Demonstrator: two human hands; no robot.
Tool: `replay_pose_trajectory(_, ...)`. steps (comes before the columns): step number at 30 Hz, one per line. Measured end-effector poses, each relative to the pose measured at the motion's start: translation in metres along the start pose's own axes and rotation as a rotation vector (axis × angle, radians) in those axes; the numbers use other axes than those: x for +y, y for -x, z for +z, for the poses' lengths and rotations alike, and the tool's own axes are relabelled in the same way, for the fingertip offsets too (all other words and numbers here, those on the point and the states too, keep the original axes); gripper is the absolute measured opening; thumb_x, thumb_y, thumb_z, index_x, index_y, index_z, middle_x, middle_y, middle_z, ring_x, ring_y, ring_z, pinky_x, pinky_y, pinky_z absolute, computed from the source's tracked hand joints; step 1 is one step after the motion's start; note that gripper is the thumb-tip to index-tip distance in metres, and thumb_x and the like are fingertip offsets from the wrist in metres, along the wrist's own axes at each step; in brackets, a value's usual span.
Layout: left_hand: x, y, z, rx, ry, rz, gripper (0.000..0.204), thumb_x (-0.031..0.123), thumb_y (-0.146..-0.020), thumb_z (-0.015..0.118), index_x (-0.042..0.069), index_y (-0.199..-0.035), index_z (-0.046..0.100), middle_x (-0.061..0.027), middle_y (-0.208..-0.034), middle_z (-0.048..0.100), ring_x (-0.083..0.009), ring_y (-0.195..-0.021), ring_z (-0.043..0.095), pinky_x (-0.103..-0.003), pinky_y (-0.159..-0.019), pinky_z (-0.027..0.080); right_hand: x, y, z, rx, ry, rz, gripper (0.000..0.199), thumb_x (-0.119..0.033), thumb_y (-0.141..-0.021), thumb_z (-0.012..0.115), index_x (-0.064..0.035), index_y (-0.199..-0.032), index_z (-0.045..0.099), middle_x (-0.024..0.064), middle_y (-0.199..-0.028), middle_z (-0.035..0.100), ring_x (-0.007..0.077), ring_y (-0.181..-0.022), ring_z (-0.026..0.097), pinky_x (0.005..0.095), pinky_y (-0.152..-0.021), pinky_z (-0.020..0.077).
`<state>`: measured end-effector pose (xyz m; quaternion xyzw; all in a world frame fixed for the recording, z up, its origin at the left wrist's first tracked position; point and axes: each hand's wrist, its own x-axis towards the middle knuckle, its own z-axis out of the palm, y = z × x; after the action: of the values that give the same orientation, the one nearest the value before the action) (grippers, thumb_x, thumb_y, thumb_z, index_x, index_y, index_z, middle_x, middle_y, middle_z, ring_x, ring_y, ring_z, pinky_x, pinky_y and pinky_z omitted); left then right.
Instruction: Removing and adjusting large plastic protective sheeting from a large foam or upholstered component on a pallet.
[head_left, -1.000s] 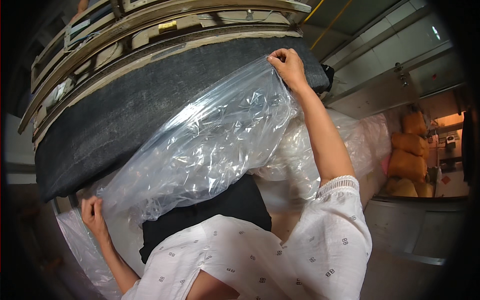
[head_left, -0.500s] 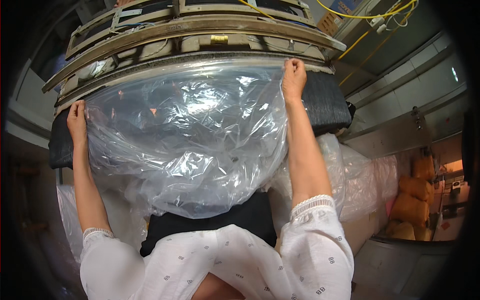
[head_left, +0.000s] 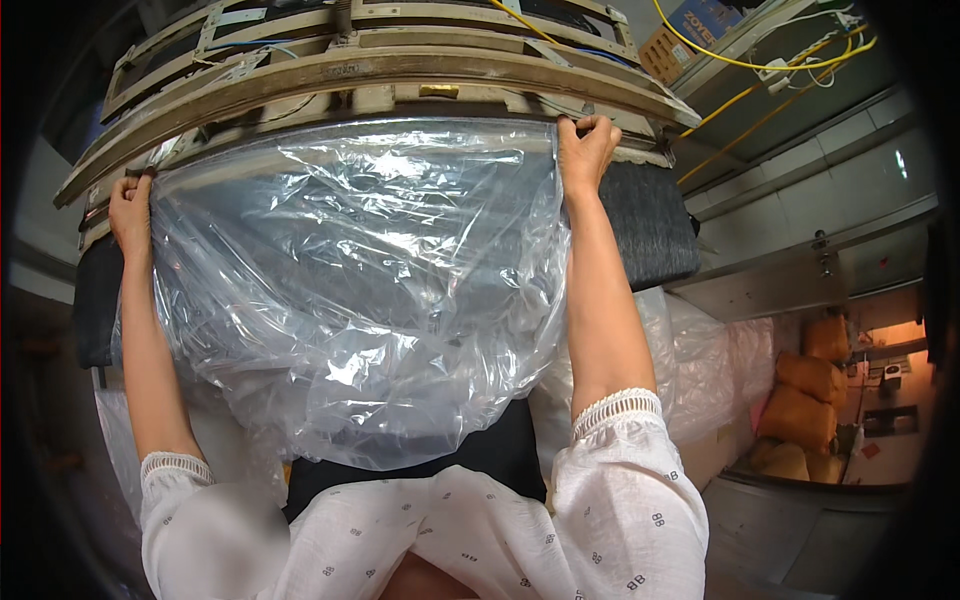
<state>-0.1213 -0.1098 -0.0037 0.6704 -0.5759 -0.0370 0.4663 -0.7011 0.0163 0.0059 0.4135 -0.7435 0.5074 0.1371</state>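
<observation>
Since the clear plastic sheet (head_left: 370, 260) lies btw both hands, its long far edge runs L-R. R hand (head_left: 587, 155) pinches one corner, thumb to fingers; L hand (head_left: 130, 212) pinches the other end afaict. It's over the dark padded bench (head_left: 652, 222), w/ a long bar (head_left: 400, 68) just past that edge, prob in the way fwd. Yellow cable's (head_left: 720, 62) far right.

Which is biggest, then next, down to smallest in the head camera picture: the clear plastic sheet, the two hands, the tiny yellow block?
1. Clear plastic sheet
2. Right hand and left hand: too alike to rank
3. Yellow block
</observation>
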Motion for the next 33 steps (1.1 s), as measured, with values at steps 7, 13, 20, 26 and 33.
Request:
replay_pose_trajectory(7,-0.056,-0.011,-0.014,0.049,0.207,-0.07,0.032,0.03,-0.082,0.063,0.0,-0.09,0.056,-0.0001,-0.079,0.05,-0.0094,-0.073,0.043,-0.022,-0.069,0.037,-0.003,0.0,0.008,-0.008,-0.05,0.175,0.033,-0.026,-0.078,0.058,0.0011,-0.089,0.043,0.0182,-0.099,0.039,0.032,-0.092,0.042,0.0373,-0.086,0.033)
replay_pose_trajectory(13,-0.016,0.004,-0.018,0.086,0.097,-0.046,0.047,0.041,-0.089,0.046,-0.003,-0.102,0.056,-0.0163,-0.094,0.059,-0.0264,-0.088,0.054,-0.035,-0.081,0.039,0.008,-0.011,-0.001,0.128,-0.151,0.183,0.037,-0.032,-0.085,0.048,0.0042,-0.091,0.044,0.0211,-0.101,0.041,0.0345,-0.098,0.04,0.04,-0.09,0.0298)
replay_pose_trajectory(20,-0.038,0.008,-0.044,-0.039,0.051,0.249,0.041,0.031,-0.094,0.036,-0.001,-0.112,0.053,-0.0167,-0.109,0.057,-0.0282,-0.106,0.051,-0.034,-0.092,0.037,-0.032,0.025,-0.041,-0.199,0.401,0.048,0.031,-0.031,-0.082,0.053,-0.0012,-0.081,0.063,0.0191,-0.1,0.054,0.0319,-0.101,0.045,0.0455,-0.085,0.0326)
replay_pose_trajectory(26,-0.033,0.044,-0.152,-0.07,0.005,0.137,0.035,0.026,-0.094,0.042,-0.003,-0.109,0.053,-0.0086,-0.097,0.058,-0.0149,-0.093,0.052,-0.026,-0.086,0.039,-0.04,0.058,-0.108,-0.595,-0.556,0.171,0.016,-0.019,-0.081,0.061,-0.003,-0.082,0.059,0.0008,-0.078,0.057,0.0105,-0.079,0.051,0.0263,-0.074,0.0395)
replay_pose_trajectory(33,0.156,0.144,-0.158,-0.161,0.231,0.356,0.014,0.008,-0.087,0.054,0.002,-0.1,0.058,-0.0043,-0.097,0.055,-0.0109,-0.091,0.051,-0.023,-0.081,0.04,-0.093,0.102,-0.171,-0.861,-1.114,0.624,0.016,-0.016,-0.084,0.061,-0.0052,-0.094,0.054,-0.0023,-0.086,0.054,0.0053,-0.077,0.049,0.0184,-0.072,0.0401)
